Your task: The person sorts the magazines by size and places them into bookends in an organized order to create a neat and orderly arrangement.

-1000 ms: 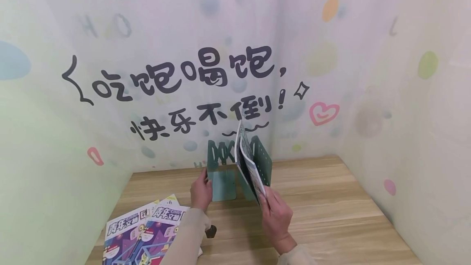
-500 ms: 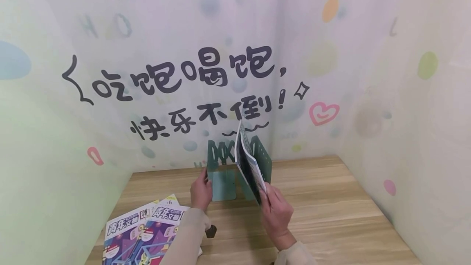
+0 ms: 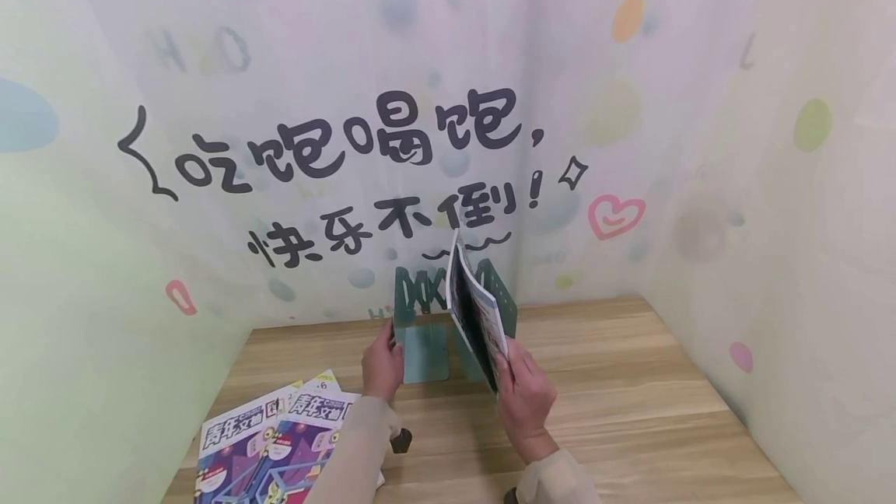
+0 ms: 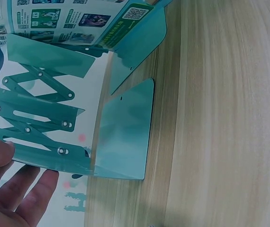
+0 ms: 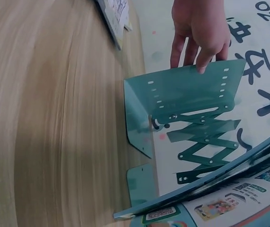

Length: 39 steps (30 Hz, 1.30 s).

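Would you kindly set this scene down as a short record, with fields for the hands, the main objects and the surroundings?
Left hand: grips the left end panel of the bookend
Right hand: holds a magazine near its lower end
Bookend: green, expandable, with crisscross links, standing on the table
Held magazine: tilted, slightly parted; contact with the bookend unclear
Other magazines: overlapping, covers up, left of the bookend
Table: wood-grain
Wall: pale, with dark Chinese lettering
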Each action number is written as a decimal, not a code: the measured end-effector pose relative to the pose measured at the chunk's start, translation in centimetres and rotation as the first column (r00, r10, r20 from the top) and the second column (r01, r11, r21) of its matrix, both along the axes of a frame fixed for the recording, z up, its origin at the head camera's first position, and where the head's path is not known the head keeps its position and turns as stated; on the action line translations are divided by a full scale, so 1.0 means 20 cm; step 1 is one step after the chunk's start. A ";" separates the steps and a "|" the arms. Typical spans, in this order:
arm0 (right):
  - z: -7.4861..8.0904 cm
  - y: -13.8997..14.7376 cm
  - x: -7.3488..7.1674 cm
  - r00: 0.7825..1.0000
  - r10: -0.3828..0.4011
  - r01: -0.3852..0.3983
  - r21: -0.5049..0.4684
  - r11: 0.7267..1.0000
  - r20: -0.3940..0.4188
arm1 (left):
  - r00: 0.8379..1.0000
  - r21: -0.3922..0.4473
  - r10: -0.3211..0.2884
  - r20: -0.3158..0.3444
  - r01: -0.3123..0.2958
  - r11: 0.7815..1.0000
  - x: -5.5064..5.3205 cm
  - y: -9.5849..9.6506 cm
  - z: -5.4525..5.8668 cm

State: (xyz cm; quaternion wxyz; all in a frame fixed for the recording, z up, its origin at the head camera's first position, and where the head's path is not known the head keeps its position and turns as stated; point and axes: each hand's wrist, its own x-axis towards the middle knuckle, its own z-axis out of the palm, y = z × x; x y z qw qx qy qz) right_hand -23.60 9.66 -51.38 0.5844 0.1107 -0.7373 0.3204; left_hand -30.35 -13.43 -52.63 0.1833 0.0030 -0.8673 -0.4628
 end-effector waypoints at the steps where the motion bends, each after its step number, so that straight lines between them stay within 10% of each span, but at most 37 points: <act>1: -0.01 0.00 -0.01 1.000 -0.008 0.008 0.003 1.000 0.006 | 1.000 0.001 0.000 -0.001 0.000 1.000 0.00 0.00 0.00; 39: -0.11 -0.02 -0.14 0.975 -0.089 0.077 0.065 0.995 0.203 | 1.000 -0.004 0.017 -0.002 -0.017 1.000 0.01 0.01 0.01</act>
